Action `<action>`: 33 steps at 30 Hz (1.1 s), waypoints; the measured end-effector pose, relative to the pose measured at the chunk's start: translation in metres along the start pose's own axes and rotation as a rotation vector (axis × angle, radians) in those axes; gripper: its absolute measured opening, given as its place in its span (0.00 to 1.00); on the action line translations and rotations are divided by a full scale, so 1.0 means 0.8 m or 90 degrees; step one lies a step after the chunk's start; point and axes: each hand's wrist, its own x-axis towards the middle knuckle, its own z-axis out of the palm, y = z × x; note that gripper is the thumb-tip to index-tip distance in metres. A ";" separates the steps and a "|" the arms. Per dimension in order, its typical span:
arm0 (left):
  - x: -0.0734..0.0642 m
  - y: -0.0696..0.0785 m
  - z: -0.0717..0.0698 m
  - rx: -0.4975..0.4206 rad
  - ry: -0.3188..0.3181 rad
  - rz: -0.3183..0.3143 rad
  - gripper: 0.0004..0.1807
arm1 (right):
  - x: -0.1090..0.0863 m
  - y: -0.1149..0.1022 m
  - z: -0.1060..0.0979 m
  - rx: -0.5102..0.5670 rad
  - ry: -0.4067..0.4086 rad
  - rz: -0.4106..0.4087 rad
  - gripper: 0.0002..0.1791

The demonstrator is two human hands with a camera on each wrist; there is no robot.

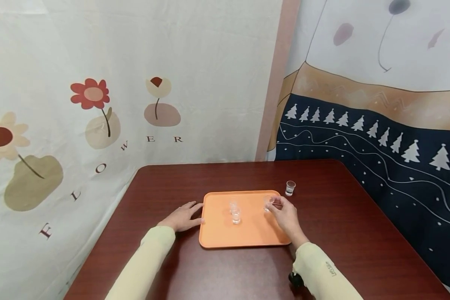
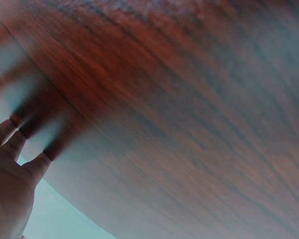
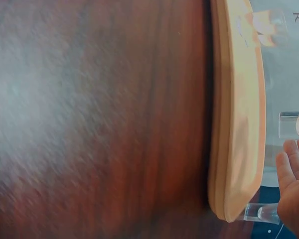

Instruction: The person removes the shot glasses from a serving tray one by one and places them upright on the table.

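a clear cup [image 3: 288,125] is held by the right hand [image 3: 296,199]. the orange tray [image 3: 245,99] is seen from its side upon the dark wood desk [image 3: 114,114]; overlapped cups [image 3: 275,22] are noted by its upper end, another cup [image 3: 259,212] by its lower corner.

This is an indoor corner, though whether of a home or a studio cannot be told: creased flower cloth [image 1: 127,50] hangs at left, tree cloth [image 1: 378,104] at right, and a wood-grained table [image 1: 225,266] stands before them.
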 end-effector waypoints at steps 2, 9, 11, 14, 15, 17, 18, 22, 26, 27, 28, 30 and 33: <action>-0.001 0.001 -0.001 -0.003 0.000 0.000 0.40 | 0.003 0.000 -0.004 -0.007 0.003 0.005 0.12; 0.000 0.000 0.001 0.004 0.001 -0.003 0.40 | 0.012 0.000 -0.016 -0.038 0.003 0.010 0.12; 0.001 0.000 0.001 0.004 0.002 -0.003 0.40 | 0.014 0.000 -0.020 -0.046 0.004 0.013 0.12; 0.001 0.000 0.001 0.005 0.002 -0.005 0.40 | 0.016 0.000 -0.026 -0.054 0.005 0.025 0.12; 0.001 0.000 0.001 0.004 0.002 -0.006 0.40 | 0.017 0.001 -0.028 -0.057 0.007 0.029 0.12; 0.000 0.001 0.000 0.001 0.000 -0.006 0.40 | 0.020 0.003 -0.033 -0.059 0.014 0.038 0.14; 0.000 0.002 0.000 -0.001 -0.002 -0.007 0.40 | 0.022 0.005 -0.035 -0.062 0.019 0.040 0.14; 0.000 0.002 -0.001 -0.002 -0.005 -0.013 0.40 | 0.030 0.012 -0.042 -0.058 0.033 0.052 0.20; 0.001 0.002 0.000 0.006 -0.010 -0.015 0.40 | 0.039 0.018 -0.051 -0.071 0.049 0.061 0.22; 0.001 0.001 0.000 0.004 -0.010 -0.015 0.40 | 0.041 0.019 -0.053 -0.075 0.054 0.062 0.22; 0.002 0.001 0.001 0.004 -0.011 -0.015 0.41 | 0.042 0.021 -0.055 -0.084 0.059 0.061 0.21; 0.002 0.000 0.002 0.006 -0.011 -0.015 0.41 | 0.045 0.023 -0.059 -0.093 0.070 0.061 0.21; 0.003 0.000 0.002 0.005 -0.009 -0.018 0.40 | 0.050 0.027 -0.063 -0.094 0.080 0.070 0.21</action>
